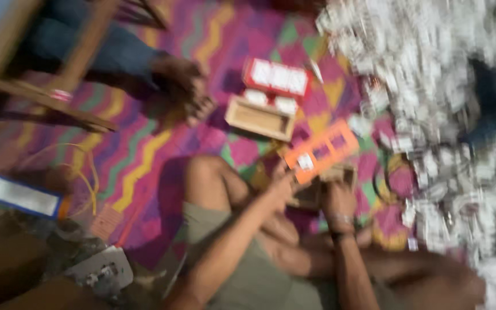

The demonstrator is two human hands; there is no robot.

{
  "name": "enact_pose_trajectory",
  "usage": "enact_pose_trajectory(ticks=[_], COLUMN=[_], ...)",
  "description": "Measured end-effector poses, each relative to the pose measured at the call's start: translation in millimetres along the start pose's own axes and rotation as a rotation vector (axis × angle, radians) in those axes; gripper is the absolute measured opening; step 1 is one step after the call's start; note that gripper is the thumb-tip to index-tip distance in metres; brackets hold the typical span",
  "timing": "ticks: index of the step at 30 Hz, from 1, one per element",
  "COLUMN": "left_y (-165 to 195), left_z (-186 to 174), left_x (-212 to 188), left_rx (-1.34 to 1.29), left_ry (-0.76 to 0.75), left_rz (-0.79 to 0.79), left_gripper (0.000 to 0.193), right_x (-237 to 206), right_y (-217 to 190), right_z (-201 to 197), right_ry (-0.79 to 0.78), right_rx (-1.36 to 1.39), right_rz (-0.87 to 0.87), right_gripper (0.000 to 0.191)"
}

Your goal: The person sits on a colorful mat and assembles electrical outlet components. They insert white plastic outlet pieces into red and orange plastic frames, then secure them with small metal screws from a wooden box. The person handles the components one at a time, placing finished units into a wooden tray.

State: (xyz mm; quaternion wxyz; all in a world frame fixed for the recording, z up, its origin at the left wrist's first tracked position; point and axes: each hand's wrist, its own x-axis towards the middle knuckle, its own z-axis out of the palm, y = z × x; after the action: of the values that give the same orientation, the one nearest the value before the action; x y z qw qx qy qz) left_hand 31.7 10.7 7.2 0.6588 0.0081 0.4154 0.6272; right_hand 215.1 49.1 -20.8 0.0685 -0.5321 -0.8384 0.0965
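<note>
Bent knees and olive shorts (242, 270) fill the near edge; the person sits cross-legged on the floor. Frame heavily motion-blurred, fine detail lost.

Left hand (282, 181) is raised over the lap, fingers closed against the lower left end of an orange strip (321, 150). Looks like a pinch on that end, though the blur hides the fingertips. Strip is a flat, long rectangle with dark windows along it and a pale patch near the held end. Long axis runs diagonally: low end near and left at the hand, high end far and right. It sits just above the lap, about centre of the scene.

Right hand (338, 198) is curled around a small wooden box (322, 185), which lies directly under the strip; whether strip and box touch cannot be told. A band circles that wrist.

Farther off, an open wooden tray (258, 117) lies on the mat, with a red-and-white box (276, 76) touching its far side.

Surface: woven mat (144, 149), zigzag bands in pink, purple, yellow, green. Right side is covered by a big heap of small pale pieces (431, 69). Far left, another person's foot (188, 86) rests on the mat beside wooden furniture legs (41, 92). Near left: a blue-edged white carton (15, 194), a loop of yellow wire (84, 172), mixed clutter.
</note>
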Motion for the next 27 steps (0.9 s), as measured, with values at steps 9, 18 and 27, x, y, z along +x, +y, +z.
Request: enact_pose_trajectory(ticks=[9, 18, 27], left_y=[8.9, 3.8, -1.1], left_z=[-5.5, -6.5, -10.8], left_x=[-6.0, -7.4, -5.2], left_rx=[0.062, -0.065, -0.009], left_ry=[-0.11, -0.171, -0.18], left_rz=[0.077, 0.007, -0.003], left_gripper=[0.04, 0.046, 0.041], right_x=[10.5, 19.0, 43.4], right_y=[-0.2, -15.9, -10.2], right_z=[-9.5, -12.0, -21.3], right_ry=[0.166, 0.077, -0.211], right_rx=[0.397, 1.129, 1.256], right_rz=[0.131, 0.281, 0.333], right_gripper=[0.022, 0.024, 0.022])
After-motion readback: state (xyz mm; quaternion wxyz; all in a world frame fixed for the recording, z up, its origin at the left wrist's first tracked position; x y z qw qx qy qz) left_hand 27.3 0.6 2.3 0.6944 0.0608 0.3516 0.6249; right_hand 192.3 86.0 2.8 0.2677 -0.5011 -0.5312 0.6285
